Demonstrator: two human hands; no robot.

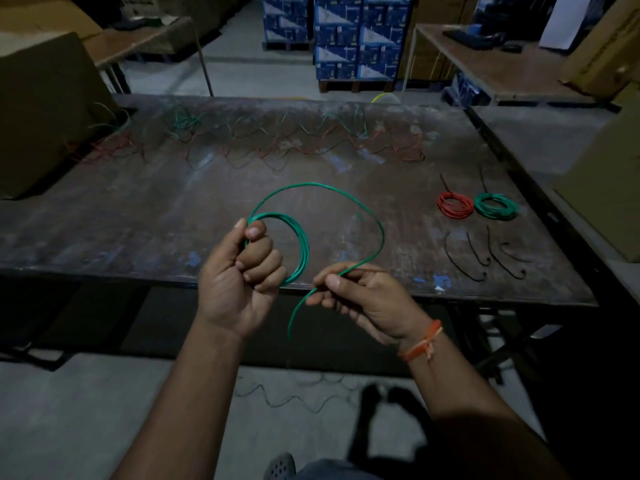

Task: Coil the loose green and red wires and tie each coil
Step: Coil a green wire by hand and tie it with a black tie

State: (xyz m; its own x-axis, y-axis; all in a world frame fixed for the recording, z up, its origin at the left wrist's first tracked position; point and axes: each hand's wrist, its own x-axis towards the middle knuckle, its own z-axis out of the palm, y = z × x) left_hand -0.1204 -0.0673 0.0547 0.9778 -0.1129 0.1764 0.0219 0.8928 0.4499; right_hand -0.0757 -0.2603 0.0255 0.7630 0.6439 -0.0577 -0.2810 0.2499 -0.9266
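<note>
— What have you got in your hands?

— My left hand [247, 268] is a fist around a green coil [294, 247], several loops of it, held just above the near edge of the bench [138, 220]. The fingers [265, 271] are curled tight through the loops, thumb on top.

— And the other one?

— My right hand [360, 292] pinches the loose tail of the same green wire [346, 199] between thumb and fingers. From the coil the wire arcs up and over the bench, swings round to my right hand, and its free end hangs down past the bench edge.

— Anything finished?

— A red coil [455, 205] and a green coil beside it [496, 206] lie on the right of the bench, just beside each other. Nearer me lie a few black ties [485, 252].

— The rest?

— Loose green and red wires [277, 143] sprawl tangled along the far side of the bench.
</note>
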